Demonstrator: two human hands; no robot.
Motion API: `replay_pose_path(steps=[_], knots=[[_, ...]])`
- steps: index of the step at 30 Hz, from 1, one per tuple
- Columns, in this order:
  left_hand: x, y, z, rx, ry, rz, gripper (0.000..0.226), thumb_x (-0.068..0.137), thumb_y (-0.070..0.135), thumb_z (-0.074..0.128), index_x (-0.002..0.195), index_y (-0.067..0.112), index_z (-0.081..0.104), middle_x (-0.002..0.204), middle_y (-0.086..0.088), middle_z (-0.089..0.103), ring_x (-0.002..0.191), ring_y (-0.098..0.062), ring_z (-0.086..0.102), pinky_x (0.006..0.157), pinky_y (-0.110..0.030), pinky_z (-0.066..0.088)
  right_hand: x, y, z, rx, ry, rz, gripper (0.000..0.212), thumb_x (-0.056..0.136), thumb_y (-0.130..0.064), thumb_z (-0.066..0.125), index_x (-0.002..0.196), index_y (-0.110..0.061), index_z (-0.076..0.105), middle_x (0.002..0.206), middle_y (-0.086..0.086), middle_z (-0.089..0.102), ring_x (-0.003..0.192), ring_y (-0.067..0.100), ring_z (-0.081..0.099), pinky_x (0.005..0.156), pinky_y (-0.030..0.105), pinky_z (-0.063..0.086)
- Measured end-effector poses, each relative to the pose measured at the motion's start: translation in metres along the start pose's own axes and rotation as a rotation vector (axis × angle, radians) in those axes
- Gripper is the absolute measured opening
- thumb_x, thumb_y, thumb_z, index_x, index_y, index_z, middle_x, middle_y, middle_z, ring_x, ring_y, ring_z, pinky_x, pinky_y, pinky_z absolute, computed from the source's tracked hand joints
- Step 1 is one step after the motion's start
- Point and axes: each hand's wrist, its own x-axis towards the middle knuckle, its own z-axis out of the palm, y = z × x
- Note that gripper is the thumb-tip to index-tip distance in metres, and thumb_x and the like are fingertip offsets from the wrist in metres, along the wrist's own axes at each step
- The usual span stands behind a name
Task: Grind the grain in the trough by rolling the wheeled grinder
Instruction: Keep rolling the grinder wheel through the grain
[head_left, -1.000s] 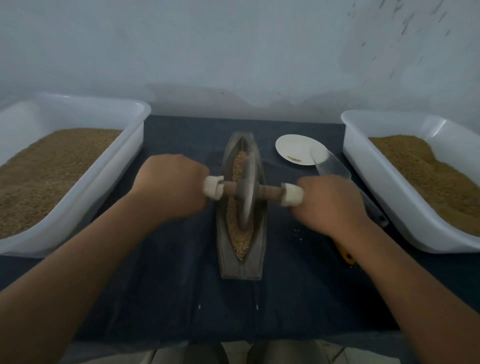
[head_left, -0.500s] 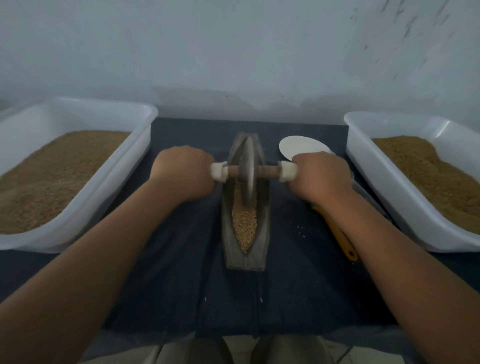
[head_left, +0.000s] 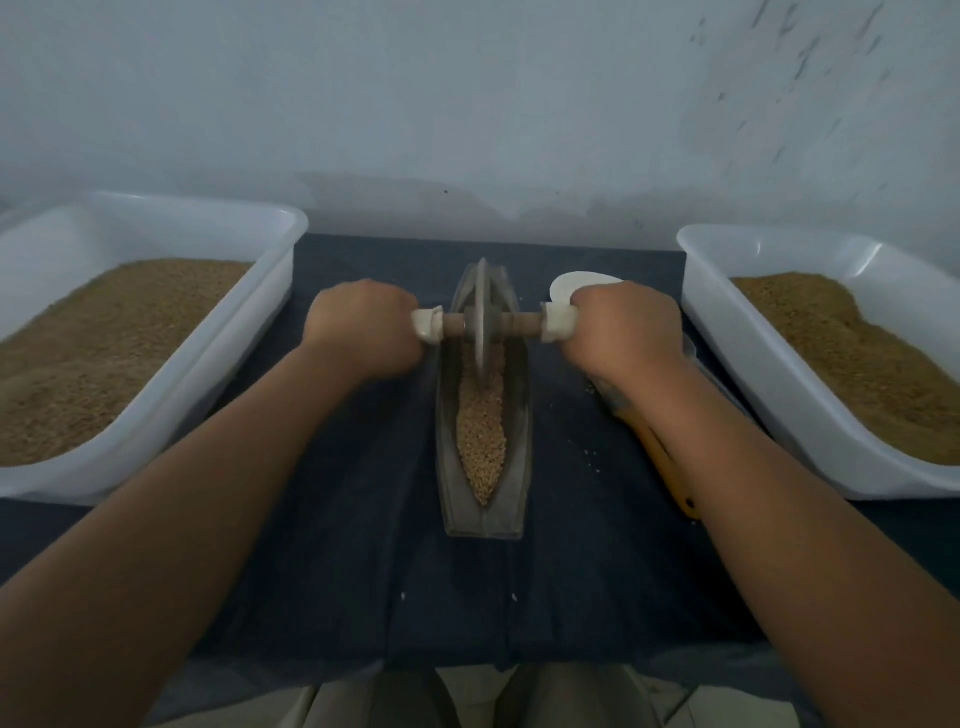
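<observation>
Both hands (head_left: 363, 325) (head_left: 623, 327) grip the grinder (head_left: 482, 322) axle, arms outstretched

A pale, bluish-white plastered wall (head_left: 467, 104) fills the back of the room. It is flecked with dark marks (head_left: 795, 57) toward its upper right and shows a greyer, uneven patch (head_left: 415, 202) low down where it meets the tabletop (head_left: 337, 545). The tabletop stands right against the wall under a creased dark navy cloth (head_left: 597, 571); below its near edge a strip of light floor tiles (head_left: 691, 701) shows, and the light is dim, cool and flat.
</observation>
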Motion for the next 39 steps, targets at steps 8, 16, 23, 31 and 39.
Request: replay_pose_path(steps=[8, 16, 23, 31, 39], knots=[[-0.095, -0.019, 0.013, 0.022, 0.257, 0.15, 0.039, 0.083, 0.063, 0.051, 0.059, 0.034, 0.038, 0.049, 0.015, 0.038, 0.042, -0.004, 0.033, 0.047, -0.019, 0.02, -0.081, 0.021, -0.007, 0.029, 0.101, -0.202, 0.031, 0.073, -0.05, 0.065, 0.061, -0.03, 0.044, 0.051, -0.012, 0.04, 0.046, 0.011, 0.043, 0.044, 0.023, 0.034], [0.005, -0.002, 0.009, 0.044, 0.126, 0.032, 0.034, 0.085, 0.054, 0.051, 0.066, 0.026, 0.052, 0.067, 0.006, 0.054, 0.06, -0.025, 0.048, 0.058, -0.031, 0.037, 0.007, 0.006, 0.01, 0.015, 0.02, -0.009, 0.018, 0.074, -0.034, 0.06, 0.071, -0.017, 0.054, 0.063, -0.002, 0.055, 0.062, 0.025, 0.057, 0.052, 0.028, 0.034], [-0.055, -0.008, -0.003, 0.145, 0.104, 0.182, 0.026, 0.08, 0.052, 0.057, 0.067, 0.032, 0.049, 0.06, 0.011, 0.049, 0.052, -0.013, 0.05, 0.05, -0.027, 0.037, -0.062, 0.022, 0.012, 0.04, 0.031, -0.085, 0.031, 0.075, -0.06, 0.051, 0.07, -0.03, 0.054, 0.058, -0.012, 0.047, 0.054, 0.015, 0.044, 0.049, 0.025, 0.025], [-0.033, -0.012, 0.015, 0.038, 0.077, 0.078, 0.035, 0.09, 0.057, 0.051, 0.068, 0.03, 0.053, 0.066, 0.01, 0.056, 0.06, -0.02, 0.056, 0.058, -0.031, 0.043, -0.039, 0.01, 0.009, -0.053, 0.112, -0.054, 0.022, 0.074, -0.04, 0.07, 0.069, -0.023, 0.057, 0.058, -0.006, 0.047, 0.056, 0.023, 0.048, 0.049, 0.023, 0.025], [-0.028, -0.006, 0.003, 0.069, 0.088, 0.086, 0.033, 0.087, 0.053, 0.052, 0.066, 0.028, 0.05, 0.064, 0.009, 0.051, 0.058, -0.019, 0.053, 0.057, -0.031, 0.042, -0.026, 0.013, 0.009, -0.006, 0.03, -0.051, 0.019, 0.078, -0.038, 0.065, 0.071, -0.023, 0.055, 0.065, -0.006, 0.051, 0.065, 0.024, 0.053, 0.055, 0.03, 0.034]])
